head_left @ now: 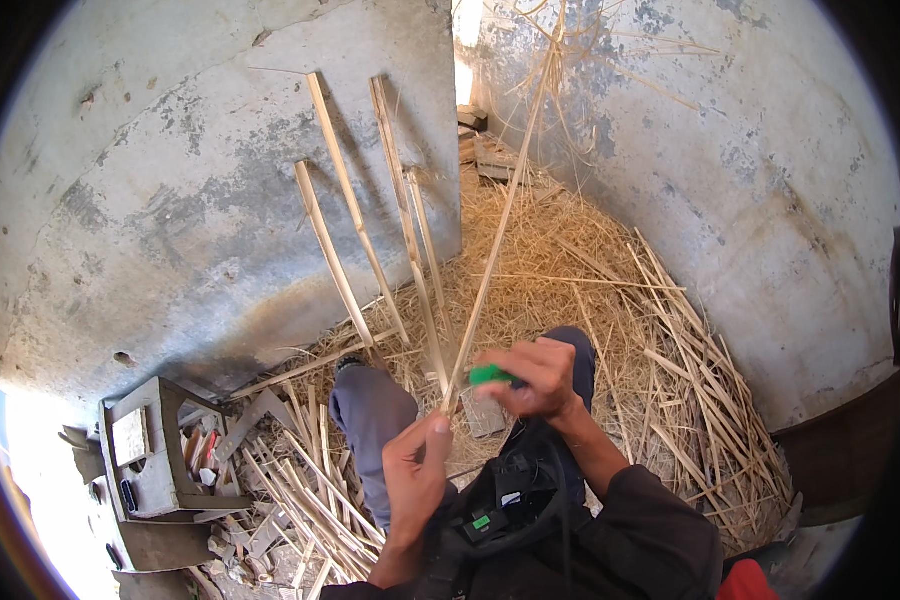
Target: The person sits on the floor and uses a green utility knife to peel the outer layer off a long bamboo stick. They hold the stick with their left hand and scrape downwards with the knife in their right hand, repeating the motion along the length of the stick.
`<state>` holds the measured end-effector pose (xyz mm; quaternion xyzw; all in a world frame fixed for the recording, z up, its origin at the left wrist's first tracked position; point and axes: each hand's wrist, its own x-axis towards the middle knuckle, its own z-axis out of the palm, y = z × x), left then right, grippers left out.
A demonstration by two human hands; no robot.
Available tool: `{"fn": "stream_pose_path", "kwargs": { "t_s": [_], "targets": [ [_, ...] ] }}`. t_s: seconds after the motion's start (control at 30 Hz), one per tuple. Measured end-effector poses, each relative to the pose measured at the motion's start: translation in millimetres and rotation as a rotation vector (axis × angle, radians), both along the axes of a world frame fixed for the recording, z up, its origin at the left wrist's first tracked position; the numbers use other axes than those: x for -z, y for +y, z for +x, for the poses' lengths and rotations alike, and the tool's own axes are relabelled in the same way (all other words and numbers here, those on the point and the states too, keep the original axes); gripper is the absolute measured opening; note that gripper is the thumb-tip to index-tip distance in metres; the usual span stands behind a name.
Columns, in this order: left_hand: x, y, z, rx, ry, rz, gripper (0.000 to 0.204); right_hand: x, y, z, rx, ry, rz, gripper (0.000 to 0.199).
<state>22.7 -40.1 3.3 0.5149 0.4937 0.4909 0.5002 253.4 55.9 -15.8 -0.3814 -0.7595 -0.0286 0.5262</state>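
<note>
- The left hand (415, 470) has its fingers pinched on the lower end of a long thin reed strip (495, 230) that rises away from the person.
- The right hand (540, 380), fingers clamped on a green-handled tool (490, 375), meets the strip just above.
- Beyond lies straw (570, 260) on the floor.
- Split canes (355, 215) lean against the wall (170, 180).

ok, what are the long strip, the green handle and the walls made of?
Strip: looks like split cane or reed, pale, dry, fibrous, thin. Green handle in the right hand: probably plastic, smooth, saturated colour. Walls: seemingly cement plaster, grey, blotchy, matte.
</note>
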Motion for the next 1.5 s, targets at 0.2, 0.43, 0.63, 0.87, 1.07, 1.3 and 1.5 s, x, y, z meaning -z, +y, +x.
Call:
{"fn": "stream_pose_path", "kwargs": {
  "t_s": [0.2, 0.43, 0.63, 0.87, 1.07, 1.3, 1.5],
  "targets": [
    [3.2, -0.6, -7.2, -0.001, -0.099, -0.09, 0.028, -16.5, 0.8, 0.6, 0.06, -0.078, -0.032, 0.041],
    [1.8, -3.2, -4.1, -0.009, -0.076, -0.098, 0.03, -11.9, 0.5, -5.3, 0.108, -0.067, 0.019, 0.046],
    [-2.0, -5.7, -5.7, -0.003, -0.138, -0.108, 0.033, -13.9, 0.9, -8.3, 0.086, -0.096, 0.011, 0.046],
    [-3.4, 1.6, -11.0, 0.055, -0.198, -0.09, 0.036, -26.4, 8.9, 2.5, -0.323, 0.135, -0.607, 0.043],
    [-11.0, 5.7, -4.5, 0.04, -0.235, -0.121, 0.036, -22.3, -0.5, -8.1, -0.28, 0.111, -0.397, 0.045],
    [-4.1, 8.2, -4.0, -0.009, -0.147, 0.032, 0.029, -24.5, -13.8, -18.1, -0.197, -0.047, -0.242, 0.046],
    [-7.0, 9.3, 0.1, -0.07, -0.102, 0.067, 0.029, -20.1, -14.5, -18.3, -0.184, -0.078, -0.189, 0.044]
  ]
}}
